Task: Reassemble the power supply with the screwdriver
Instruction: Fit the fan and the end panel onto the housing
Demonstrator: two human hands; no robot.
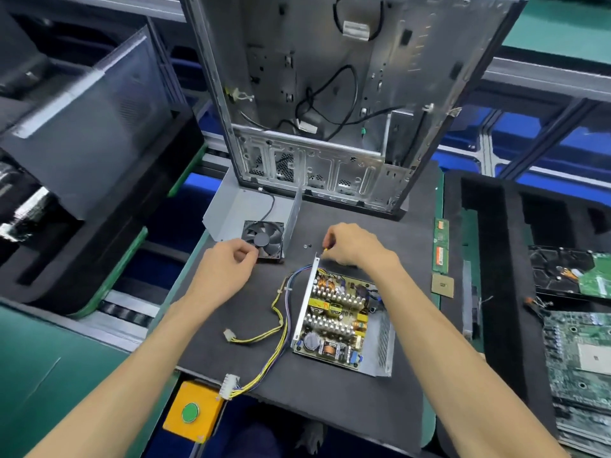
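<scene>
- The left hand [231, 259] is hovering over the black mat [330, 401] with its fingers curled in against the thumb; whether it is pinching anything, I cannot tell.
- Just beside its fingertips, a black fan [264, 239] is lying flat, wired to a grey metal cover [231, 209].
- A small screw [305, 245] is sitting alone on the mat between the hands.
- The open power supply [340, 322] is lying mid-mat, circuit board up, its cable bundle [277, 328] trailing left.
- The right hand [350, 244] is gripping a yellow-tipped screwdriver [325, 248], mostly hidden, at the supply's far upper corner.
</scene>
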